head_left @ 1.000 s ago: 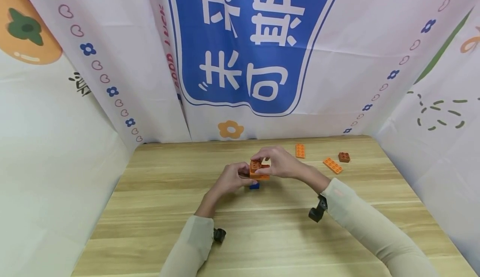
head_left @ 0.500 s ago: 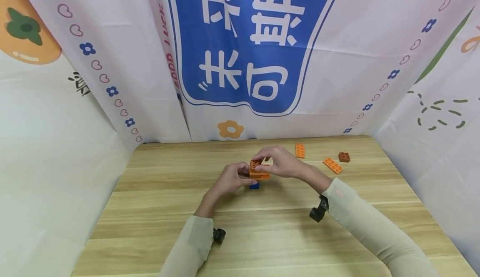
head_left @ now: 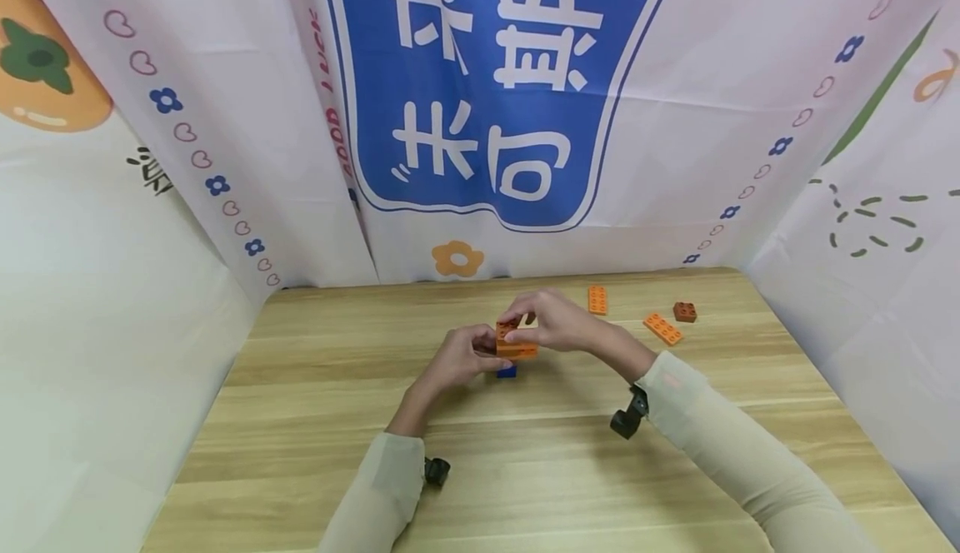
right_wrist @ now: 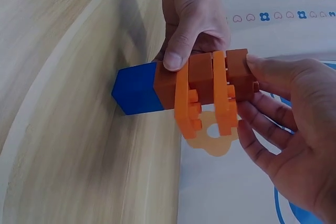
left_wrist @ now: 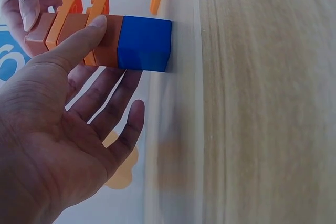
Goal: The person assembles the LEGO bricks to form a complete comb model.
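A stack of toy building bricks stands on the table, with a blue brick (right_wrist: 135, 88) at its foot. Above the blue one, brown bricks alternate with two orange plates (right_wrist: 184, 103) that jut out to one side, studs showing. My left hand (head_left: 459, 356) grips the stack low down, its thumb across the lower brown brick (left_wrist: 111, 40) and its fingers behind. With thumb and fingers my right hand (head_left: 557, 321) pinches the top brown brick (right_wrist: 239, 69). In the right wrist view this brick sits against the upper orange plate, orange showing at the seam between them.
To the right on the wooden table (head_left: 570, 470) lie two loose orange plates, one farther back (head_left: 597, 300) and one nearer (head_left: 663, 329). A loose brown brick (head_left: 685, 311) lies beside them. A printed cloth (head_left: 675, 161) hangs behind the table's far edge.
Both hands stay on the stack. The right hand's fingers have shifted slightly on the top brown brick, and the head view has moved a little.
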Demonstrator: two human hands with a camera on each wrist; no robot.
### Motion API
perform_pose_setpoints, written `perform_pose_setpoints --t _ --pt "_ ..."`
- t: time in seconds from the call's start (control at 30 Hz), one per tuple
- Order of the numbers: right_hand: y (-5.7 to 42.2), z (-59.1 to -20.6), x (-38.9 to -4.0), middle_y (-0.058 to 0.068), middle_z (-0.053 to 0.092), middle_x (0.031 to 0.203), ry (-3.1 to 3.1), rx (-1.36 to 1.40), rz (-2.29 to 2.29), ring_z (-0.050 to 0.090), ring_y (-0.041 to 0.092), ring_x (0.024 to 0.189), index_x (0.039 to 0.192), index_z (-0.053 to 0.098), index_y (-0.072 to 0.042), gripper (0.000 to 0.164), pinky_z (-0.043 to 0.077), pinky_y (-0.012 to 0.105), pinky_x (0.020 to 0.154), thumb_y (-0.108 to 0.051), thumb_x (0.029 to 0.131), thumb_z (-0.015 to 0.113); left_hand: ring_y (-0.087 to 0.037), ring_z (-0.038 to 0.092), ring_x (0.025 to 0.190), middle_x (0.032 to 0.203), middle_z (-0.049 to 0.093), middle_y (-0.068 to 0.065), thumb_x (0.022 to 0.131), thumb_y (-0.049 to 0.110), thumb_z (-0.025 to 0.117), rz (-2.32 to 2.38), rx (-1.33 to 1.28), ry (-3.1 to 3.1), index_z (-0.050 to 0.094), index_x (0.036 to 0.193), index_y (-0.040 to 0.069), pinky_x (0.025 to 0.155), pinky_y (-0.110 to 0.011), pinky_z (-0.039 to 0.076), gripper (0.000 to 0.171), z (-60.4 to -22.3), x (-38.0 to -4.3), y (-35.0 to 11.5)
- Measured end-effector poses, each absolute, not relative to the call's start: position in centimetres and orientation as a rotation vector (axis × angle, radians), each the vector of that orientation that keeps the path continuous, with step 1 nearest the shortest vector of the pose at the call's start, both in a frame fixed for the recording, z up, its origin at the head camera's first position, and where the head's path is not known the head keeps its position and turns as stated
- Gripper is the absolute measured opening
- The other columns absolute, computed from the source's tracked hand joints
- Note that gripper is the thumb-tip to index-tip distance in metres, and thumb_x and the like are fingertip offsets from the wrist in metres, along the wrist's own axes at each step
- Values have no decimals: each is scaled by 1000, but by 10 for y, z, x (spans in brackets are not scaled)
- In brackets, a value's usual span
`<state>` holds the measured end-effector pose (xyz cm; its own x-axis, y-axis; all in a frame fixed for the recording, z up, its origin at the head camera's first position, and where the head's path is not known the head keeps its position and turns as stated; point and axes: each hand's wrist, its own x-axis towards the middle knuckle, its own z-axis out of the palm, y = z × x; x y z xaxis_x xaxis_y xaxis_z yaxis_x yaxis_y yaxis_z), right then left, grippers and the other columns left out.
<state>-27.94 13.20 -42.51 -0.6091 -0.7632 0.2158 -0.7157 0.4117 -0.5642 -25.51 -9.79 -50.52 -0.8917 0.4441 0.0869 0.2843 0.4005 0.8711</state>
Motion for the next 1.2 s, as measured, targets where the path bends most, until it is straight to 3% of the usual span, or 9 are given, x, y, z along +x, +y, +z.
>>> perform_pose_setpoints --t 0.33,0.97,1.2 --pt "126 -424 -280 6 78 110 2586 -1343 -957 73 15 99 118 79 -4 25 62 39 88 -16 97 80 -17 74 96 104 78 -4 88 14 89 1482 645 2526 75 108 7 88 -35 62 25 -502 -256 -100" --pt "129 -439 -278 4 79 109 2624 -1359 -1060 72 16 99 119 79 -4 28 62 42 83 -20 96 82 -18 74 97 104 78 -4 89 14 88 1469 643 2534 76 107 9 88 -37 62 22 -501 -252 -98" --pt "135 -440 -279 3 78 114 2600 -1354 -1065 72 16 104 123 78 -6 31 61 45 90 -24 97 81 -17 74 96 104 78 -4 89 13 88 1466 633 2535 75 107 9 89 -37 62 23 -502 -252 -96"
